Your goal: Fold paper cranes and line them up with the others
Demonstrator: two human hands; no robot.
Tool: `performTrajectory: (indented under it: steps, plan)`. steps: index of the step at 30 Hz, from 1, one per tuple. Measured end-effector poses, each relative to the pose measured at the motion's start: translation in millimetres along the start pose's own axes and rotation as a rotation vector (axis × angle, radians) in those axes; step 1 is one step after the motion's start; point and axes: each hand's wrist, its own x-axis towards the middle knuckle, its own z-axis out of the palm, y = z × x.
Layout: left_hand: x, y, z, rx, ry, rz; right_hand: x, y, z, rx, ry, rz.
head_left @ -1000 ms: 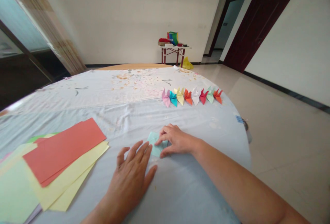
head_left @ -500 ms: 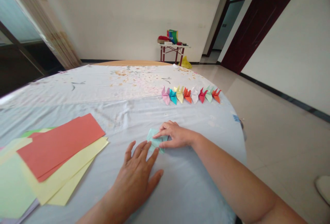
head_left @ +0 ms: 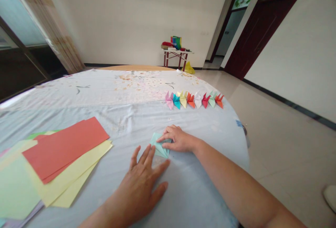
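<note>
A small folded piece of light teal paper (head_left: 159,148) lies on the pale tablecloth (head_left: 126,109) in front of me. My right hand (head_left: 176,139) rests on its right side, fingers curled and pressing it down with the index finger stretched across the fold. My left hand (head_left: 144,179) lies flat on the cloth just below the paper, fingers spread, fingertips at the paper's lower edge. It holds nothing.
A loose stack of coloured sheets (head_left: 60,158), red on yellow and green, lies at the left. A row of several folded paper cranes (head_left: 194,100) stands beyond my right hand. The table's rounded edge drops to tiled floor at the right. A small far table (head_left: 176,53) holds bags.
My left hand slid slightly right and toward me, its fingertips coming off the teal paper. My right hand stays pressed on the paper. The view shifted a little.
</note>
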Motion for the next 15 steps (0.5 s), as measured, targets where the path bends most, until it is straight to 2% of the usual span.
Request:
performTrajectory:
  steps: [3, 9, 13, 15]
  plan:
    - [3.6, -0.9, 1.8, 0.003, 0.026, -0.07, 0.2, -2.4, 2.8, -0.009, 0.046, -0.007]
    - [12.4, 5.5, 5.1, 0.0, -0.011, -0.183, 9.3, -4.0, 9.8, -0.085, 0.172, 0.05]
    - [13.7, 5.6, 4.4, -0.001, 0.027, -0.197, 9.4, -2.1, 6.7, -0.116, 0.319, 0.091]
    - [14.0, 3.5, 4.7, 0.004, 0.027, -0.195, 6.9, -1.1, 5.4, -0.101, 0.343, 0.104]
